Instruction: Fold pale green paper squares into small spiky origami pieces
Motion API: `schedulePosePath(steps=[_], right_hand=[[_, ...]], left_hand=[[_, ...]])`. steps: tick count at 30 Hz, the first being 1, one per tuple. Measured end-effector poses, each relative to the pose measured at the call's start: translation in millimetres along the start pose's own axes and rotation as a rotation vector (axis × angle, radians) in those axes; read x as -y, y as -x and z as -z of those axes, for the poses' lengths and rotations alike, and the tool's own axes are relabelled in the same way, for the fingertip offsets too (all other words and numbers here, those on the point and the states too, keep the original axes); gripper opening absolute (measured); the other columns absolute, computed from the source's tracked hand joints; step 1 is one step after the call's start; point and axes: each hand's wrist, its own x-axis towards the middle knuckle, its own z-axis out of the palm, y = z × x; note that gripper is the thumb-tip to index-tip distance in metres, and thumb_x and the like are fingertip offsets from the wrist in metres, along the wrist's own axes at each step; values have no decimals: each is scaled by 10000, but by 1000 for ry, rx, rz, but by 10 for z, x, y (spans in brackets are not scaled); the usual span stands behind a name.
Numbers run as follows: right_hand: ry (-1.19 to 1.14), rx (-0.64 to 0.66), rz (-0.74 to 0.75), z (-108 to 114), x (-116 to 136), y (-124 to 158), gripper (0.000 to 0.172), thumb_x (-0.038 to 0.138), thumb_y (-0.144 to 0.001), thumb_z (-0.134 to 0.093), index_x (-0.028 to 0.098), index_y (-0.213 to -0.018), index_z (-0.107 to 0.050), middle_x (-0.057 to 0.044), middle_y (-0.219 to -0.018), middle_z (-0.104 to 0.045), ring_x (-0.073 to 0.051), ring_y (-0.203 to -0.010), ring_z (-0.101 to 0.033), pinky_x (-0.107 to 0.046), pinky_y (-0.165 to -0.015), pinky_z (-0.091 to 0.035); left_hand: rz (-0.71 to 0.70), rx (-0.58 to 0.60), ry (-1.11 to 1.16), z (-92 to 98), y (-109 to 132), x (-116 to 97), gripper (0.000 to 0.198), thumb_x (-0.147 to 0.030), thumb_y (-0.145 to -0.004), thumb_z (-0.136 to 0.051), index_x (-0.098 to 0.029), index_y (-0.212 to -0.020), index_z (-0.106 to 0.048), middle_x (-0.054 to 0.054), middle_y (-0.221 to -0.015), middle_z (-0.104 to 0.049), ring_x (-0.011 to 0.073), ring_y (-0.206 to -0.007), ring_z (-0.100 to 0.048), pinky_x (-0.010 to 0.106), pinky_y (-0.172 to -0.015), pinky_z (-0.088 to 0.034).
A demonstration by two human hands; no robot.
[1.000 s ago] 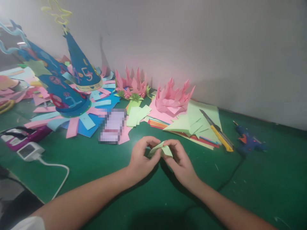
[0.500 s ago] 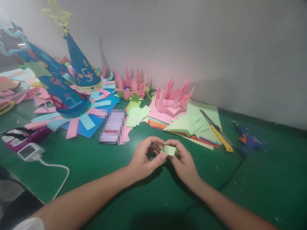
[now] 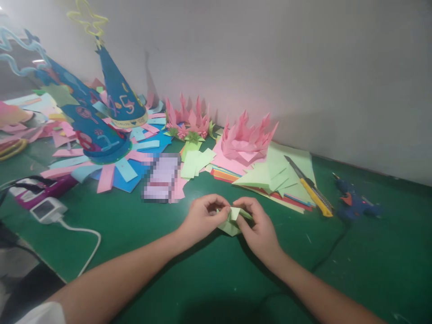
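Observation:
A piece of folded light green paper (image 3: 231, 228) is held between both my hands, just above the green tabletop (image 3: 189, 288). My left hand (image 3: 203, 220) pinches its left side between thumb and fingers. On the right side, my right hand (image 3: 258, 225) grips it with the thumb in front and the fingers behind. The paper has several creases, and a small flap stands up between my thumbs. Parts of it are hidden behind my fingers.
Pink paper crowns (image 3: 248, 139) sit behind my hands, one on stacked coloured paper (image 3: 293, 157). A yellow utility knife (image 3: 315, 195) and a blue glue gun (image 3: 356, 200) lie right. Left are decorated blue cone hats (image 3: 104, 135), a pixelated phone-shaped object (image 3: 162, 177) and a white-cabled device (image 3: 49, 210).
The green paper has been turned and opened out, so more of its lower folded face shows below my fingers. My right thumb has moved onto its front. The view has shifted slightly.

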Motion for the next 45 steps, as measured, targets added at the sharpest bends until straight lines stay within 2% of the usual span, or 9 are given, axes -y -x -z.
schedulePosePath(steps=[14, 18, 23, 28, 32, 36, 39, 41, 45], right_hand=[[55, 23, 33, 19, 29, -12, 138, 141, -845, -464, 228, -910, -548, -4, -839, -590, -143, -770, -574, -230, -663, -463], [38, 14, -2, 22, 36, -20, 102, 174, -840, -486, 225, -892, -558, -7, -829, -602, -152, -768, -586, -243, -667, -474], [-24, 14, -73, 23, 51, -41, 124, 148, -798, -504, 223, -883, -555, -3, -813, -600, -156, -752, -599, -255, -665, -484], [-64, -17, -88, 19, 28, -46, 146, 131, -773, -512, 223, -881, -545, 6, -799, -586, -149, -735, -592, -255, -670, -485], [-78, -43, -72, 15, 24, -38, 180, 108, -745, -519, 226, -878, -540, 13, -794, -585, -143, -735, -588, -249, -675, -485], [-80, -72, -92, 21, 32, -44, 144, 173, -781, -538, 220, -916, -559, -8, -836, -623, -159, -774, -611, -269, -704, -496], [-97, -82, -118, 33, 40, -66, 174, 237, -816, -535, 208, -979, -588, -37, -914, -661, -177, -835, -633, -290, -740, -510], [-89, -77, -134, 42, 52, -81, 183, 264, -822, -543, 200, -978, -613, -50, -943, -678, -191, -863, -640, -305, -763, -517], [-32, -60, -148, 52, 83, -91, 175, 296, -814, -571, 201, -940, -647, -53, -930, -693, -208, -862, -642, -330, -781, -520]], left_hand=[[-102, -1, -133, 8, 3, -16, 60, -153, -735, -565, -139, -726, -623, -4, -673, -579, 91, -619, -505, 192, -560, -392], [-54, 16, -66, 17, 1, -3, 83, -203, -741, -602, -129, -736, -638, 16, -697, -614, 104, -638, -537, 207, -594, -426], [25, 54, 34, 31, -6, -5, 207, -325, -761, -621, -122, -729, -642, 20, -675, -616, 111, -624, -541, 223, -600, -431], [-26, 56, -15, 53, -5, -63, 329, -417, -822, -537, -136, -727, -680, 36, -718, -627, 141, -708, -547, 245, -657, -431], [-79, 109, -12, 69, 12, -118, 300, -403, -824, -547, -144, -785, -695, 51, -788, -636, 165, -790, -564, 270, -742, -432], [-19, 167, 136, 55, 39, -100, 256, -374, -793, -599, -155, -920, -634, 47, -877, -607, 152, -808, -558, 257, -729, -438], [-25, 225, 237, 22, 54, -32, 375, -294, -745, -663, -193, -1074, -514, 36, -994, -533, 128, -830, -539, 231, -704, -444], [-40, 219, 206, -2, 51, 16, 441, -233, -724, -679, -210, -1106, -462, 27, -1007, -497, 106, -807, -526, 207, -679, -441], [-31, 150, 160, -30, 21, 71, 419, -208, -751, -638, -214, -1114, -430, 13, -952, -477, 82, -739, -488, 158, -561, -398]])
